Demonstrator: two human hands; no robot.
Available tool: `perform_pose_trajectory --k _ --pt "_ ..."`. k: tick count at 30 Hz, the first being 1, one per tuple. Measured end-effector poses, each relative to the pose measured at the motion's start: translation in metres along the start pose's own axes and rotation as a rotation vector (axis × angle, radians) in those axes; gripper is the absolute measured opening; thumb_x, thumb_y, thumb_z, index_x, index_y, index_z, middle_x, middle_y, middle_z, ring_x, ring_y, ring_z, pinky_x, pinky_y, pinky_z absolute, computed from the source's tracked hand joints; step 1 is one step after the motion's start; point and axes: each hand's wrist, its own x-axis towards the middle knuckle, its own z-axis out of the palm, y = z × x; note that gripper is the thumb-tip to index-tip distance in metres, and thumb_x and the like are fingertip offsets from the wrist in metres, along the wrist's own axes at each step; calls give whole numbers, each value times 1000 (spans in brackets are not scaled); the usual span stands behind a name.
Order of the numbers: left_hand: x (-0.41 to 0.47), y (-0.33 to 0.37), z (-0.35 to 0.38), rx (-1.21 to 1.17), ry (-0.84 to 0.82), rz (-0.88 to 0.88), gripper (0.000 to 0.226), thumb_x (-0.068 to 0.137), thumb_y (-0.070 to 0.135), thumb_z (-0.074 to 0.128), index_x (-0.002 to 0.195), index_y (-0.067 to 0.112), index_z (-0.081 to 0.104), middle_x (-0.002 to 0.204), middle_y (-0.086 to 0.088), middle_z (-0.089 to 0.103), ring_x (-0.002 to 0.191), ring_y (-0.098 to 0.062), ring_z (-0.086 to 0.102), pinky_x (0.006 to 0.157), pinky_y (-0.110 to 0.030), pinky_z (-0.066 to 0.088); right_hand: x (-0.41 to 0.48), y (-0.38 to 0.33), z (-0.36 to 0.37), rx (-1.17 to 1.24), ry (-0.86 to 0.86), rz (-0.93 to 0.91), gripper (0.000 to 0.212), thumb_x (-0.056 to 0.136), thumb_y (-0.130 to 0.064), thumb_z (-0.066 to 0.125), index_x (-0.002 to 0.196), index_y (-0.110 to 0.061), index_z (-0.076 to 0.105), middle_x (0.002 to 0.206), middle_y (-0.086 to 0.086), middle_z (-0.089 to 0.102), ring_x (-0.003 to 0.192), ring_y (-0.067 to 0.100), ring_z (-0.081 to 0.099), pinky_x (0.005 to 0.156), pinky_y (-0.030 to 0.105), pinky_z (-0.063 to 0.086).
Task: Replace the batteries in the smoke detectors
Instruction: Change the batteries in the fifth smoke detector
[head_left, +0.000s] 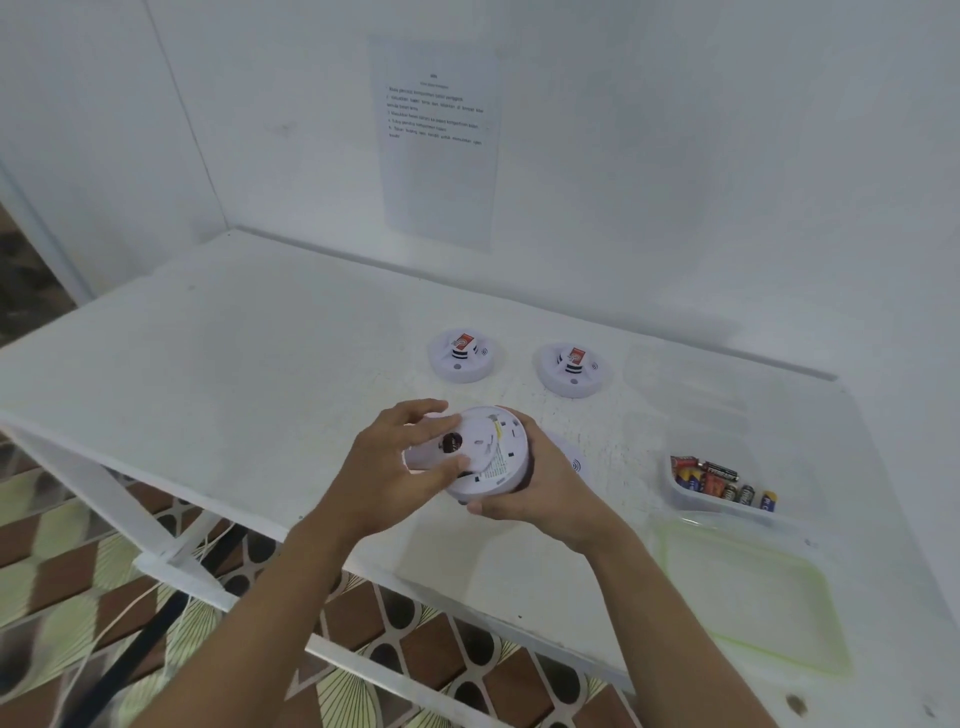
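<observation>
I hold a round white smoke detector (493, 452) above the table, its back side with a printed label facing me. My right hand (540, 493) grips it from the right and underneath. My left hand (400, 462) pinches a dark battery (450, 443) at the detector's left edge, over a white cover piece (418, 457). Two more white detectors (461, 356) (571, 369) lie further back, each with a red-tagged part on top. A fourth detector (571, 460) shows partly behind my right hand.
A clear tray (680, 491) at the right holds several batteries (722, 480). A clear lid with a green rim (748, 597) lies in front of it. A printed sheet (436, 140) hangs on the back wall. The white table's (234, 395) front edge runs below my forearms.
</observation>
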Motion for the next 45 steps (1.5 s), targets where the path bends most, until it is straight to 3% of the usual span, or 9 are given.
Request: perform_pose_trajectory --k 5,10,13,18,25,30,36,39,45 --pt "-1 -4 -13 36 -119 31 68 64 62 72 125 35 64 124 22 57 118 3 52 96 -19 48 2 -3 -6 -28 -27 0 92 67 4 89 142 -23 43 133 -1 58 123 16 58 87 36 59" --pt "0 -1 -18 161 -124 41 74 64 58 74 129 26 61 111 12 57 101 -4 56 76 -12 48 3 -6 -6 -65 -56 11 93 67 2 89 142 -26 42 134 -3 56 125 17 56 89 45 60" --pt "-1 3 -18 111 -69 51 70 62 62 75 121 27 64 107 14 59 96 -3 57 74 -7 43 5 -8 -6 -65 -61 10 94 67 2 90 143 -25 42 135 -2 57 125 18 57 90 47 59" --pt "-1 12 -9 56 -42 38 60 67 43 87 119 24 64 107 20 57 99 4 54 77 -4 40 5 -12 -4 -82 -89 -5 93 66 4 89 142 -26 45 132 -4 60 122 19 59 91 43 59" --pt "2 12 -3 24 -59 -40 67 63 57 81 122 29 64 110 20 56 102 11 51 76 -2 40 6 -13 -2 -93 -93 -8 92 67 5 88 140 -29 45 129 -7 59 119 15 60 84 37 61" --pt "2 11 1 28 -63 -106 62 64 49 86 119 29 64 109 16 58 96 4 56 69 -7 46 5 -8 1 -152 -77 -1 93 65 -3 91 140 -31 44 130 -8 57 120 16 58 90 37 60" --pt "-1 10 2 79 -141 -7 63 75 65 66 131 38 53 118 30 42 114 0 41 94 -19 35 8 -10 -3 -120 -30 -26 93 61 0 92 139 -27 47 129 -3 59 119 21 59 87 41 60" --pt "-4 9 2 152 -167 56 64 83 62 55 141 37 43 124 26 36 113 4 32 97 -17 27 11 -14 -6 -124 -50 -35 92 60 7 90 137 -25 49 127 -1 62 117 21 61 84 36 60" --pt "-5 7 -1 184 -223 104 67 88 55 51 147 27 36 132 18 32 118 -3 31 101 -24 29 16 -23 -11 -167 -99 -30 91 58 8 90 133 -29 54 121 -7 64 113 17 63 82 35 60"
